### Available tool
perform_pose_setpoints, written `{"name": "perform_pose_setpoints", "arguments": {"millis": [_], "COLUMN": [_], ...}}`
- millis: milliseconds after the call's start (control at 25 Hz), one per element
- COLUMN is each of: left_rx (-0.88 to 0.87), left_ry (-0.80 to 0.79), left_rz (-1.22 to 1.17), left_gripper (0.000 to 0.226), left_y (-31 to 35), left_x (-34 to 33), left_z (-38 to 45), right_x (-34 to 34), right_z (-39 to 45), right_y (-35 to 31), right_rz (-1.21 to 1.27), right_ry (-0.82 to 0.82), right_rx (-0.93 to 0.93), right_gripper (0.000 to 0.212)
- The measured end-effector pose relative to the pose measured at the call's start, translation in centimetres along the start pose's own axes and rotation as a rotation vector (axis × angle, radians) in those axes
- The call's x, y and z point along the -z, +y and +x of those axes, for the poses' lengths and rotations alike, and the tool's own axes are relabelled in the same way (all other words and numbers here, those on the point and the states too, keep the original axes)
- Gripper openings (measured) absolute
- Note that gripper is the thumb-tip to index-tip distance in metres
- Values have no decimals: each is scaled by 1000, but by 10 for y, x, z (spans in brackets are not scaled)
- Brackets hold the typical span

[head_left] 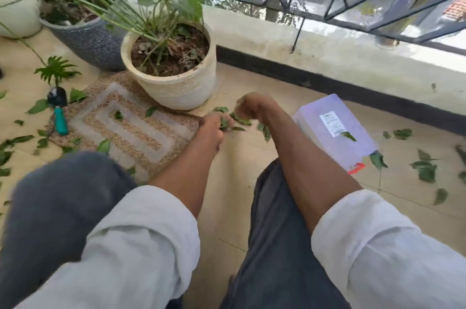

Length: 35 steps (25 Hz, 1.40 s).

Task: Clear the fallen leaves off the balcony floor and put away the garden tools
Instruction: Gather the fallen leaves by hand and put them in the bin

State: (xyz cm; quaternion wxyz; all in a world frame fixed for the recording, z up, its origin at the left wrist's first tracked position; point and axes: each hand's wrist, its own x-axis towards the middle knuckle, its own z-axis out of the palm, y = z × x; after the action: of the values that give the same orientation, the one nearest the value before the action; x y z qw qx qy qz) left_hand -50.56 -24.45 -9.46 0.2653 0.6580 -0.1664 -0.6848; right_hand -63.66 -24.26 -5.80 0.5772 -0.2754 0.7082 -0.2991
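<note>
Floor tiles (252, 177) all over, pale and smooth. Woven mat (126, 127) on the left, partly under the cream pot (174, 81). Grey pot (90, 41) farther left, behind it. Clear box (335, 129) on the right, beside the right arm. Left hand (211, 129) in the middle, fingers curled round a bunch of green leaves (224, 124). Right hand (252, 106) just beside it, curled; cannot tell if holding any. Trowel (58, 111) with a teal handle at the mat's left edge. Loose leaves (426, 171) scattered left and right.
</note>
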Motion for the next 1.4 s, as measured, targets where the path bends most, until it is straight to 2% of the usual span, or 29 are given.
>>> {"name": "perform_pose_setpoints", "arguments": {"millis": [120, 200, 320, 400, 520, 640, 720, 840, 880, 920, 1000, 1080, 1120, 1160, 1200, 1280, 1320, 1400], "left_rx": [-15, -25, -42, -31, -2, 54, 78, 54, 31, 15, -5, 0, 8, 8, 4, -8, -9, 8], "left_ry": [6, -13, -30, -34, -29, -46, -72, -81, -75, -77, -118, -161, -153, -122, -87, -52, -50, -61], "left_rz": [-34, -88, -55, -41, 20, 8, 30, 114, 147, 172, 178, 158, 149, 142, 126, 77, 53, 14], "left_gripper": [37, 34, 20, 15, 41, 51, 47, 42, 42, 41, 35, 23, 19, 15, 13, 13, 11, 11], "left_y": [-4, -2, -9, -19, -39, -51, -56, -65, -67, -70, -74, -76, -76, -75, -73, -69, -69, -68], "left_x": [-10, -19, -31, -36, -41, -43, -44, -47, -49, -51, -57, -62, -63, -64, -64, -63, -62, -57], "left_z": [13, 6, 9, 13, 22, 26, 32, 38, 38, 38, 39, 41, 42, 44, 42, 42, 43, 43], "right_x": [12, 7, 14, 31, 47, 42, 36, 31, 30, 30, 26, 31, 37, 43, 49, 59, 60, 55], "right_z": [17, 22, 22, 23, 29, 32, 31, 27, 27, 28, 23, 15, 16, 18, 25, 41, 47, 54], "right_y": [10, 30, 74, 104, 132, 148, 156, 154, 146, 137, 118, 108, 106, 106, 106, 115, 121, 140], "right_rz": [-131, -255, -640, -811, -866, -911, -876, -804, -679, -480, -136, -12, -23, -63, -200, -620, -788, -1032], "right_ry": [294, 377, 492, 533, 510, 419, 408, 485, 486, 426, 167, -29, -63, -27, 96, 394, 436, 404], "right_rx": [74, 64, 106, 172, 279, 347, 328, 271, 218, 187, 158, 103, 86, 90, 132, 253, 293, 349], "right_gripper": [31, 28, 21, 21, 18, 25, 35, 19, 14, 11, 8, 6, 8, 11, 15, 23, 25, 28]}}
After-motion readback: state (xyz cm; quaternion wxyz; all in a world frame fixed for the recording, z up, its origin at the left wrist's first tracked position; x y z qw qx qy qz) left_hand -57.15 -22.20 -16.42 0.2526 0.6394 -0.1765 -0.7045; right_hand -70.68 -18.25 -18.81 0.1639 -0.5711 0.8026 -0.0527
